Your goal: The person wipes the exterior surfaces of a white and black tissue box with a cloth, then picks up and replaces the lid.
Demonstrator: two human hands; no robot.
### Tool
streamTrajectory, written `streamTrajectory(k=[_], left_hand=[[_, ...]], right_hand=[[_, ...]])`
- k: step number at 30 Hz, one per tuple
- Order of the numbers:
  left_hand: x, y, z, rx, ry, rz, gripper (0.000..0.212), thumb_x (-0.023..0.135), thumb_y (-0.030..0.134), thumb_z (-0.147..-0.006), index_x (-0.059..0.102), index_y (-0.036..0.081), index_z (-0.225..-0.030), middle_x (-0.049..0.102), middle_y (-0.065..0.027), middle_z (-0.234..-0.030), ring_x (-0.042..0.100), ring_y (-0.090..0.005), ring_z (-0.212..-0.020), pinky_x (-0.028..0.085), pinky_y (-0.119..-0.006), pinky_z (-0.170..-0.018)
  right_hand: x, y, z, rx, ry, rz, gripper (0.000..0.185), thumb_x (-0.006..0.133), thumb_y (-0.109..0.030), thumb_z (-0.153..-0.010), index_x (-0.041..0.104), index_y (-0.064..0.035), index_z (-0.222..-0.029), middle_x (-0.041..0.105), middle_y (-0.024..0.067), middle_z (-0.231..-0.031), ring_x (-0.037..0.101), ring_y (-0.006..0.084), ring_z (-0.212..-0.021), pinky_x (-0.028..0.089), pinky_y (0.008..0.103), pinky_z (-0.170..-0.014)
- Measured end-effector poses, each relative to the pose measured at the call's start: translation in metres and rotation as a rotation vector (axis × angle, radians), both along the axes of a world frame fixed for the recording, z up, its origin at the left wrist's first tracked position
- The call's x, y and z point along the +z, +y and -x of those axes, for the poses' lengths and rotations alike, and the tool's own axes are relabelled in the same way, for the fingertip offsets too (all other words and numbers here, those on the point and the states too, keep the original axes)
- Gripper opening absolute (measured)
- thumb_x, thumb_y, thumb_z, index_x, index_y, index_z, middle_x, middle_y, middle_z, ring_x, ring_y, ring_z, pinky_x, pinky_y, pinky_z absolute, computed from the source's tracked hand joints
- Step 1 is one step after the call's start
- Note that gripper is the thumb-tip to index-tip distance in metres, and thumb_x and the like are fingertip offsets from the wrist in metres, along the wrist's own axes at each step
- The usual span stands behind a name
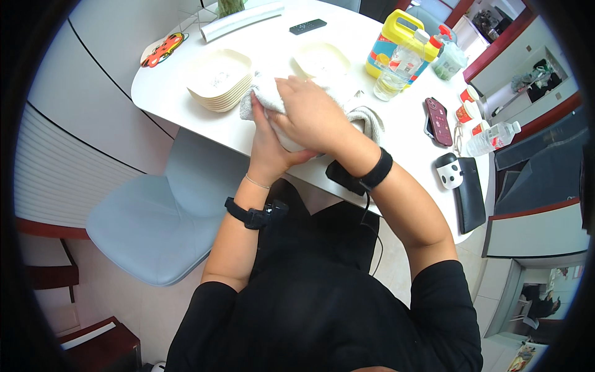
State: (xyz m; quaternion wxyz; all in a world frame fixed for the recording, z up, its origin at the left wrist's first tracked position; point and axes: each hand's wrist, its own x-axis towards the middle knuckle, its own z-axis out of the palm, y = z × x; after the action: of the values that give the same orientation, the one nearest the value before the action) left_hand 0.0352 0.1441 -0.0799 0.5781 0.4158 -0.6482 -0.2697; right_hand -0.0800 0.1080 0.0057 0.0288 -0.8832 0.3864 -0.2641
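Observation:
In front of me, at the table edge, my left hand (274, 151) grips a pale plate (289, 143), mostly hidden by my hands and a cloth. My right hand (311, 114) presses a white towel (267, 93) onto it, and part of the towel hangs past my left fingertips. Left of my hands stands a stack of cream square plates (218, 81) with a small printed pattern. Beyond my right hand lies another cream plate (321, 60). A greyish folded cloth (369, 121) shows behind my right wrist.
Toward the right stand a yellow jug (376, 56), a clear bottle (395, 74) and several paper cups (466, 112). Phones (438, 121), a white earphone case (449, 171) and a black pouch (470, 195) lie nearer. A remote (307, 26) is at the back; a grey chair (158, 223) stands left.

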Motion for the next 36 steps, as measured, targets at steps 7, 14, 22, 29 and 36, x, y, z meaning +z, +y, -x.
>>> streamTrajectory(k=[7,14,22,29,36], left_hand=[[0.002,0.001,0.007,0.267,-0.488,0.350,0.062,0.048,0.043,-0.092,0.038,-0.001,-0.135,0.041,-0.0181,-0.140,0.040,-0.0357,-0.129,0.007,-0.061,-0.110],[-0.001,0.000,0.002,0.047,-0.026,0.118,0.130,0.086,0.038,-0.062,-0.006,0.010,-0.150,0.036,-0.0203,-0.142,0.046,-0.0290,-0.125,0.039,-0.041,-0.104],[0.002,-0.013,0.004,0.181,-0.249,0.156,0.124,0.088,0.045,-0.052,0.020,0.004,-0.147,0.038,-0.0210,-0.134,0.040,-0.0358,-0.124,0.036,-0.041,-0.105],[-0.004,-0.013,0.012,0.255,-0.296,0.164,0.114,0.086,0.047,-0.058,0.026,0.000,-0.143,0.033,-0.0233,-0.136,0.031,-0.0385,-0.128,0.029,-0.046,-0.108],[-0.001,0.015,0.042,0.421,-0.316,0.071,0.115,0.082,0.047,-0.067,0.013,-0.001,-0.146,0.012,-0.0237,-0.147,0.015,-0.0404,-0.138,0.023,-0.049,-0.112]], right_hand=[[-0.017,0.054,-0.005,-0.122,0.096,0.197,0.049,0.060,-0.012,-0.076,0.052,0.0111,-0.118,0.055,0.0228,-0.125,0.047,0.0320,-0.127,0.033,0.0424,-0.108],[-0.034,0.066,0.030,-0.341,-0.094,0.228,0.066,0.071,-0.022,-0.073,0.047,-0.0046,-0.132,0.050,0.0138,-0.135,0.041,0.0352,-0.131,0.027,0.0619,-0.104],[-0.019,0.005,0.085,-0.283,-0.564,-0.099,0.033,0.057,-0.021,-0.087,0.057,0.0009,-0.112,0.059,0.0258,-0.112,0.052,0.0426,-0.108,0.043,0.0450,-0.089],[-0.035,-0.048,0.102,-0.632,-0.634,-0.167,0.040,0.058,-0.032,-0.087,0.055,0.0023,-0.107,0.063,0.0293,-0.096,0.060,0.0456,-0.090,0.049,0.0478,-0.080],[-0.032,0.011,0.149,-0.790,-0.066,-0.150,0.065,0.068,-0.036,-0.082,0.046,-0.0048,-0.135,0.042,0.0205,-0.140,0.035,0.0354,-0.133,0.027,0.0468,-0.111]])
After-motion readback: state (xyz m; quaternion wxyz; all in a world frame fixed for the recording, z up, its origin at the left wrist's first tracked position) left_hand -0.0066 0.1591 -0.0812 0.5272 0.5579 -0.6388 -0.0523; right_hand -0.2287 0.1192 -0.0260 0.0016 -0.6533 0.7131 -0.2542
